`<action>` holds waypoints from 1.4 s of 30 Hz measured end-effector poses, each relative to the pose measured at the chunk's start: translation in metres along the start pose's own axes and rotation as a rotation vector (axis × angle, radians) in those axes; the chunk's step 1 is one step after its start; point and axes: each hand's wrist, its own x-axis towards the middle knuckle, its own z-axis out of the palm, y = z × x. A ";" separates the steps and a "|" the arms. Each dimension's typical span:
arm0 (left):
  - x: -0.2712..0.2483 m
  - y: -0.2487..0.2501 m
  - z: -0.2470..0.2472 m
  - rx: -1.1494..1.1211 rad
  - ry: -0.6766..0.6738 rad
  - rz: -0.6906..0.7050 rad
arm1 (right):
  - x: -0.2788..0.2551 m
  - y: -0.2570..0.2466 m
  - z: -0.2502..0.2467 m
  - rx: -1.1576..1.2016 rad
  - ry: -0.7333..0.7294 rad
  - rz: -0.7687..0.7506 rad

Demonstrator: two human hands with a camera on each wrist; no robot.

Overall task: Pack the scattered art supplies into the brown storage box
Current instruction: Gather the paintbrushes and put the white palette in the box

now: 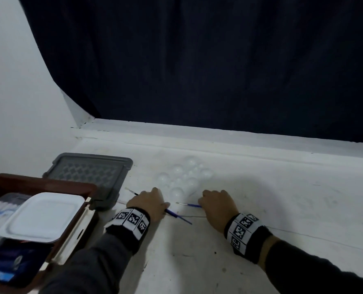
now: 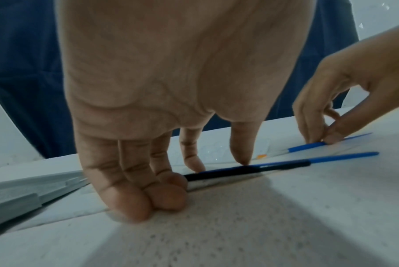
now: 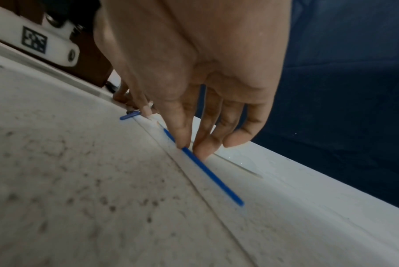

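The open brown storage box (image 1: 38, 183) sits at the near left with a white lidded tray (image 1: 42, 215) and other packs inside. My left hand (image 1: 148, 202) is down on the white table, thumb and index finger pinching a black-and-blue paintbrush (image 2: 262, 167) that lies flat; its other fingers (image 2: 148, 198) press the tabletop. Just to the right, my right hand (image 1: 214, 204) pinches a thinner blue paintbrush (image 3: 207, 169) between thumb and fingertips, also still on the table. A clear plastic paint palette (image 1: 182, 177) lies just beyond both hands.
A grey lid (image 1: 87, 172) with a patterned inside lies flat behind the box. A dark blue curtain (image 1: 197, 60) hangs behind the table's raised back edge. A white wall stands on the left. Bare tabletop stretches to the right.
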 end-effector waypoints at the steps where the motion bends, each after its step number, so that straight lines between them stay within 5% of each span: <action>1: 0.001 0.002 -0.002 0.004 -0.006 -0.009 | -0.002 0.001 -0.003 -0.003 0.017 0.013; 5: -0.003 -0.005 -0.007 0.015 -0.013 -0.010 | -0.018 0.012 0.002 0.146 -0.097 0.073; 14: -0.025 -0.039 0.012 -0.210 0.032 -0.011 | -0.049 0.004 -0.002 0.908 0.044 0.295; 18: -0.032 -0.041 0.004 -0.187 -0.006 -0.050 | -0.054 -0.011 -0.007 1.284 -0.039 0.405; 23: -0.061 -0.028 -0.006 -0.012 -0.055 0.075 | -0.063 -0.030 -0.007 1.521 -0.103 0.473; 34: -0.086 -0.049 0.030 -0.099 0.072 0.097 | -0.060 -0.068 0.000 1.581 -0.260 0.639; 42: -0.086 -0.057 0.046 -0.232 0.113 0.118 | -0.055 -0.080 -0.009 0.996 -0.120 0.209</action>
